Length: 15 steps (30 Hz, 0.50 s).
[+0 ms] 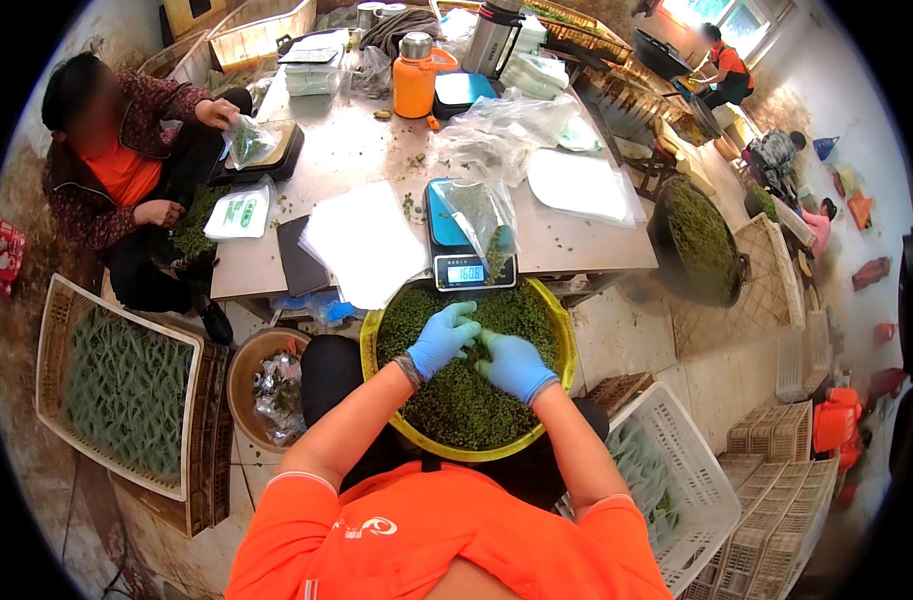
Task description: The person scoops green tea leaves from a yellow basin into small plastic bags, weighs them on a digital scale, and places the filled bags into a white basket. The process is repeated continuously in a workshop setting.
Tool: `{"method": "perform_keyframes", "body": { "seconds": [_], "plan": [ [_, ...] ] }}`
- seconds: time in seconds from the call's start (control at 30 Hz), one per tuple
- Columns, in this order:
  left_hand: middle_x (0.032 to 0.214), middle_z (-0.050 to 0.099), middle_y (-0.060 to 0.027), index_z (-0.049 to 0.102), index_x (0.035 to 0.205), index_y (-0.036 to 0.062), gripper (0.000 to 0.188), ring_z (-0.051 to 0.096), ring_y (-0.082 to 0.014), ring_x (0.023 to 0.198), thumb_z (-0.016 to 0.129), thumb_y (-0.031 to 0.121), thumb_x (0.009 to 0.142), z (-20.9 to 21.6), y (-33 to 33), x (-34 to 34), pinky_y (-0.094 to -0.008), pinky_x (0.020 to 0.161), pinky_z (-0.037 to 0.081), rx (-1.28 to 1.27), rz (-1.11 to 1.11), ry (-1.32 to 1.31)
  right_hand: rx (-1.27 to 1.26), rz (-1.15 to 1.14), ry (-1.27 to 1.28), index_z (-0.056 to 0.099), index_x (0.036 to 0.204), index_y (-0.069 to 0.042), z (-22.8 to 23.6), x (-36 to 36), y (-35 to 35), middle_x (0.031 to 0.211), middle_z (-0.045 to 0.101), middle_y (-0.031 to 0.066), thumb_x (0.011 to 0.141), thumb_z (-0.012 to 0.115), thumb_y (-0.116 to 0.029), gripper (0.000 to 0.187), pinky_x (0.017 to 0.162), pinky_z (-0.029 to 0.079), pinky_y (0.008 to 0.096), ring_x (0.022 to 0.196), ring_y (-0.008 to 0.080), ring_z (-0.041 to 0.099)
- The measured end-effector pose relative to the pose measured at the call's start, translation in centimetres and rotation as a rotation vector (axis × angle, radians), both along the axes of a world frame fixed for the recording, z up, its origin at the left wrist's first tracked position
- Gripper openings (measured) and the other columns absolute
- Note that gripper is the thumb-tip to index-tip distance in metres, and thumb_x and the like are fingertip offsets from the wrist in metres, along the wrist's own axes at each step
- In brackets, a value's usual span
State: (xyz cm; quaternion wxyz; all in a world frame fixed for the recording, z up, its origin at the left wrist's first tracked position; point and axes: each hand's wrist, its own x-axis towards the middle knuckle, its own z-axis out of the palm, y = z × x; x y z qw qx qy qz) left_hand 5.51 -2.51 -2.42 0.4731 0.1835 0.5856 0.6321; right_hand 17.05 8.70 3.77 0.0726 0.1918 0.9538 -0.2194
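Note:
A yellow basin full of small green berries, which look like green peppercorns, sits between my knees. Both my hands wear blue gloves and are over the berries. My left hand is low above the heap, fingers stretched toward the right. Facing it, my right hand touches the berries, its thumb and fingers apart and the fingertips green-stained. Just beyond the basin, a digital scale with a lit display carries a clear plastic bag with some green sprigs inside.
White sheets and clear bags lie on the table, near an orange jug. At left, a co-worker handles a filled bag at another scale. Crates of bagged greens stand at both sides; a brown bowl holds packets.

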Motion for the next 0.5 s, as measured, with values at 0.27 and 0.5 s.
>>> {"method": "perform_keyframes", "body": {
  "seconds": [0.27, 0.5],
  "plan": [
    [0.096, 0.061, -0.0048, 0.047, 0.136, 0.0010, 0.049, 0.060, -0.0110, 0.076, 0.059, 0.016, 0.090, -0.9, -0.3, 1.0, -0.0255, 0.064, 0.052, -0.029, -0.083, 0.029, 0.561, -0.178, 0.306, 0.061, 0.116, -0.007, 1.1, -6.1, 3.0, 0.080, 0.066, 0.0139, 0.080, 0.069, -0.022, 0.040, 0.062, 0.053, 0.0425, 0.073, 0.0304, 0.067],
    [0.111, 0.059, -0.0090, 0.039, 0.142, 0.0035, 0.058, 0.062, -0.0126, 0.079, 0.057, 0.007, 0.088, -0.6, -1.9, 0.1, -0.0238, 0.066, 0.053, 0.120, 0.019, -0.108, 0.288, -0.121, 0.638, 0.067, 0.088, -0.011, 1.1, -3.0, 1.8, 0.083, 0.068, 0.0109, 0.082, 0.065, -0.012, 0.006, 0.062, 0.053, 0.0404, 0.069, 0.0299, 0.067]
  ]
}}
